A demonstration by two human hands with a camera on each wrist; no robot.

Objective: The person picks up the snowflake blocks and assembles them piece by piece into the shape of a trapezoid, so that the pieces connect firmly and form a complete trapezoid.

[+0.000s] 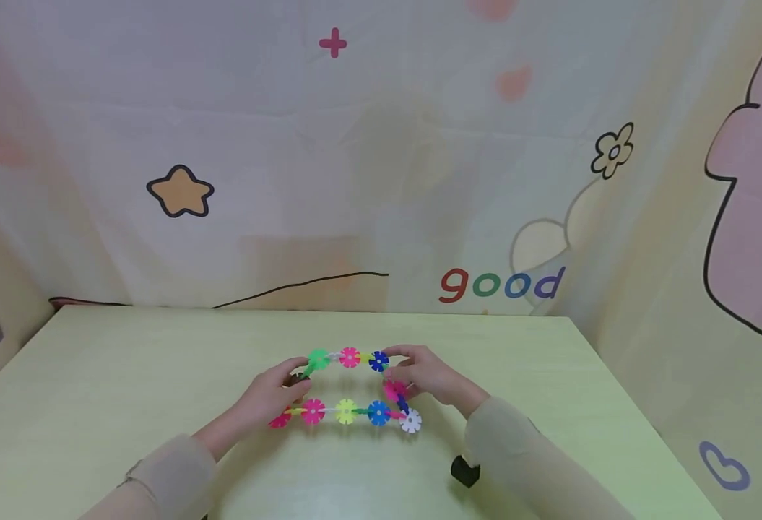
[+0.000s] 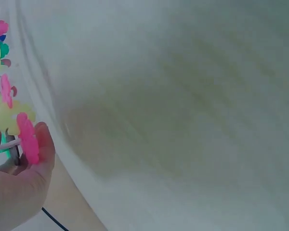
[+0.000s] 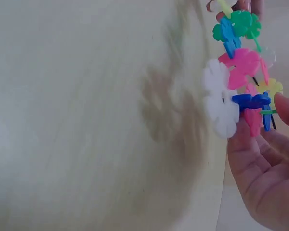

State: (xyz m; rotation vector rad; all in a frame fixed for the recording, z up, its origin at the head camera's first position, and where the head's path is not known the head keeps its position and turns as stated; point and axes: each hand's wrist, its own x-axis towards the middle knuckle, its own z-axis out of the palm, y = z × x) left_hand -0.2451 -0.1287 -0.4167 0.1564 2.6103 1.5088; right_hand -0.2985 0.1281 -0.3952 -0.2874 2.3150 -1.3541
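Both hands hold a rough four-sided loop of linked plastic snowflake discs (image 1: 346,412) above the table. At its left end the left hand (image 1: 270,396) pinches the side between thumb and fingers, beside a pink disc (image 2: 28,139) and a dark disc. The right hand (image 1: 429,375) grips the opposite side near a dark blue disc (image 1: 378,361) and a pink disc (image 1: 394,391). A white disc (image 3: 216,98) forms the near right corner. Light green, yellow and blue discs also belong to the loop. The fingers partly hide both ends.
A pale wood table (image 1: 127,361) lies beneath, with the loop's shadow on it. Printed cloth (image 1: 276,144) hangs behind and at both sides. A small black object (image 1: 465,471) shows beneath the right sleeve (image 1: 517,448).
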